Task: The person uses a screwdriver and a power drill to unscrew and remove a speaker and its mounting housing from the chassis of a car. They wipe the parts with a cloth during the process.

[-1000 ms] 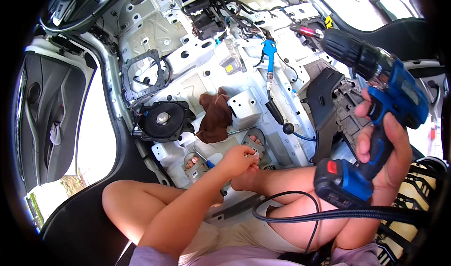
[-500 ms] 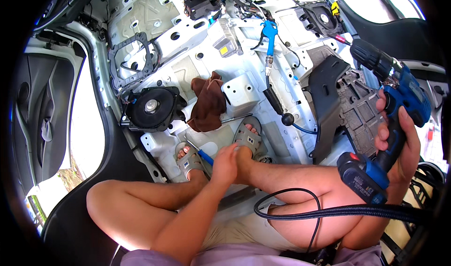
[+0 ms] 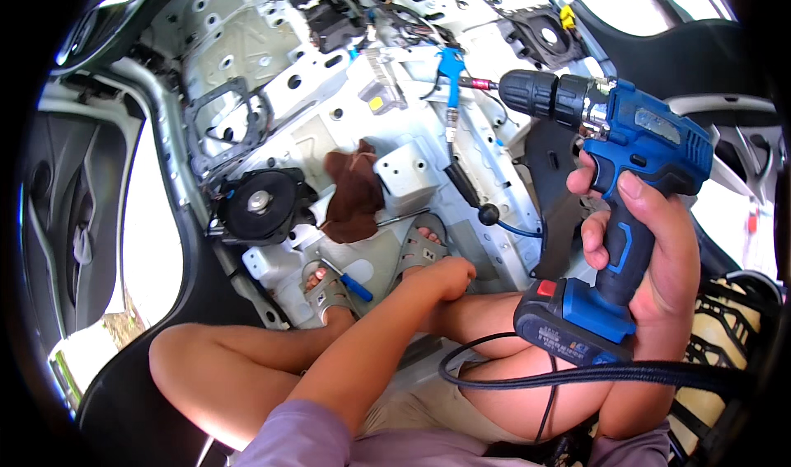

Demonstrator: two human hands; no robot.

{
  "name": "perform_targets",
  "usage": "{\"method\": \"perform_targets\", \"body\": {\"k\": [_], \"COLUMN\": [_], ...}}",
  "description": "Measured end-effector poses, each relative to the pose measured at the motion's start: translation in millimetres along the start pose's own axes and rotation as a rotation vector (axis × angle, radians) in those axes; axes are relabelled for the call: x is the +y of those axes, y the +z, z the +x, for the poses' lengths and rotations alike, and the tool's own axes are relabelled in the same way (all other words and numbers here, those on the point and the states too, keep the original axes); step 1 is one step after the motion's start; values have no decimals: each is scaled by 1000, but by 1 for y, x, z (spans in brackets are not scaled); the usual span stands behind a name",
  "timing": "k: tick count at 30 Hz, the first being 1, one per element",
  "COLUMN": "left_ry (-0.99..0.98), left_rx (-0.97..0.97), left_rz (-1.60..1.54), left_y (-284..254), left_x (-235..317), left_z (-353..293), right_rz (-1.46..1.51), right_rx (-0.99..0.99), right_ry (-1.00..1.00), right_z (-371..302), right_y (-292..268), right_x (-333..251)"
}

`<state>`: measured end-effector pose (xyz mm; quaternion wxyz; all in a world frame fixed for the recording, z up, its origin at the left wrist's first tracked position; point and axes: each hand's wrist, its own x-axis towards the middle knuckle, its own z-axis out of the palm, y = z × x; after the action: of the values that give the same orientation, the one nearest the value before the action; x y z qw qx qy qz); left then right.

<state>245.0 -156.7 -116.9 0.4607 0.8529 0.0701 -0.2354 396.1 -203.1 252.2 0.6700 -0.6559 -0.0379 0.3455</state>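
Observation:
My right hand [image 3: 669, 261] is wrapped round the handle of a blue and black cordless drill [image 3: 655, 141]. The drill is held up at the right, its chuck and a bit with a red band [image 3: 479, 83] pointing left. Low in the middle, my left hand [image 3: 449, 277] rests by my shin with its fingers curled in; whether anything is inside them is hidden. A screwdriver with a blue handle [image 3: 356, 287] lies between my sandalled feet. Beyond them is a crumpled brown cloth [image 3: 354, 195]. A blue air blow gun [image 3: 451, 63] lies on the bare metal floor, behind the drill bit's tip.
A black round speaker [image 3: 259, 203] lies at the left beside a white metal bracket [image 3: 408, 174]. Wiring [image 3: 395, 14] runs along the far side. A black panel [image 3: 550, 162] is partly behind the drill. A dark braided hose [image 3: 626, 374] crosses my right thigh.
The drill has come left and closer, swinging its bit from up-left to nearly level. My left hand has moved right, away from the screwdriver, across my shin.

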Motion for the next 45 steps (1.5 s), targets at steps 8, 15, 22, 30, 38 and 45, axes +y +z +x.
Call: {"method": "perform_targets", "body": {"k": [8, 15, 22, 30, 38, 45], "left_ry": [-93, 389, 475, 227, -130, -265], "left_rx": [663, 1039, 1124, 1154, 1336, 1187], "left_rz": [-1603, -2433, -2343, -2141, -2174, -2246], "left_y": [-149, -205, -188, -174, -176, -207], "left_x": [-40, 36, 46, 39, 8, -50], "left_z": [-130, -216, -247, -238, -208, -161], "right_rz": [-88, -190, -234, -333, -686, -1201], "right_rx": [-323, -715, -749, -683, -767, -984], "right_ry": [124, 142, 54, 55, -1, -563], "right_z": [-6, -57, -86, -79, -40, 46], "right_y": [27, 60, 69, 75, 97, 134], "right_x": [27, 70, 89, 97, 113, 107]}}
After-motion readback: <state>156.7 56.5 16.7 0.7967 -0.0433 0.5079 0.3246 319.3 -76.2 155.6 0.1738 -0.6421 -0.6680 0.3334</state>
